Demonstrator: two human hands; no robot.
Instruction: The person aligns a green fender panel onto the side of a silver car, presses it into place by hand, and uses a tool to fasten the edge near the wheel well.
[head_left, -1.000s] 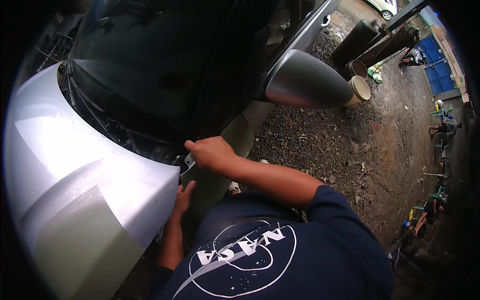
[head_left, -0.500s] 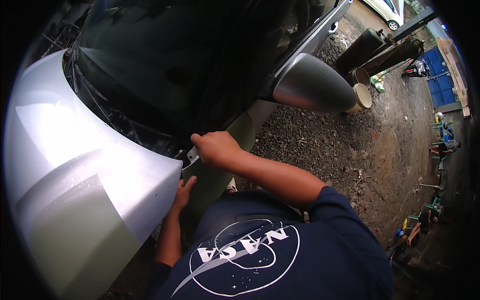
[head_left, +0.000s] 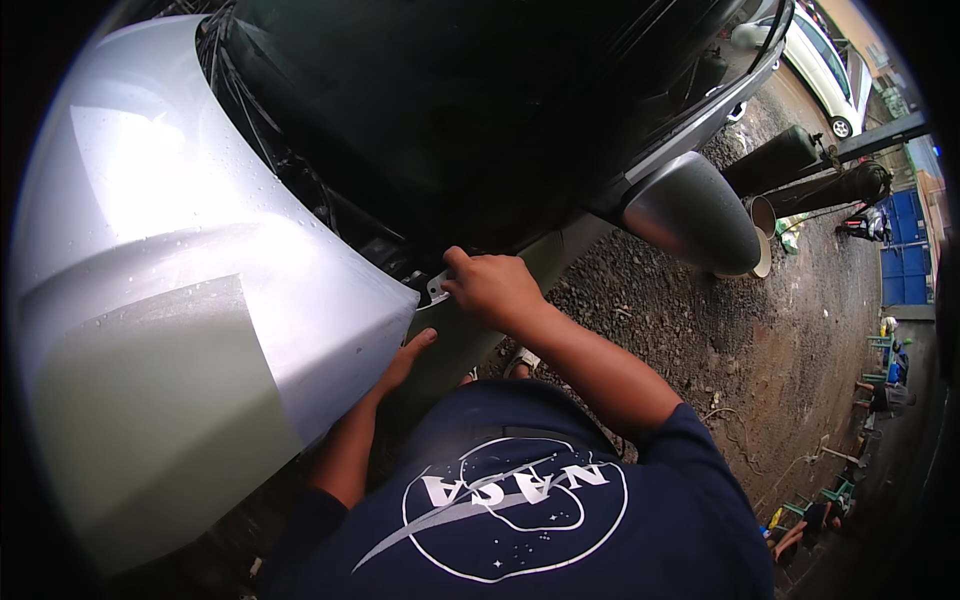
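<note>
My right hand [head_left: 490, 285] is closed on the upper edge of an olive-coloured fender panel [head_left: 455, 345], beside a small metal bracket [head_left: 436, 290] at the base of the windscreen. Just below, my left hand [head_left: 408, 358] is at the corner of a silver hood [head_left: 190, 210], which has a dull olive patch on it. Its thumb sticks up along the fender; the other fingers are hidden behind the panel edges. The dark windscreen [head_left: 420, 120] and cowl fill the top of the view, with a grey side mirror [head_left: 690, 215] to the right.
On the gravel [head_left: 650, 320] to the right are gas cylinders [head_left: 770, 165], buckets [head_left: 760, 245] and a steel post [head_left: 890, 135]. A white car [head_left: 830, 80] stands beyond, near blue panels [head_left: 905, 250]. People [head_left: 810, 530] sit among green chairs at the far right edge.
The view has shifted, so the car and surroundings sit further right in it. Both hands appear further right too, my right one still at the bracket, my left one below the hood corner.
</note>
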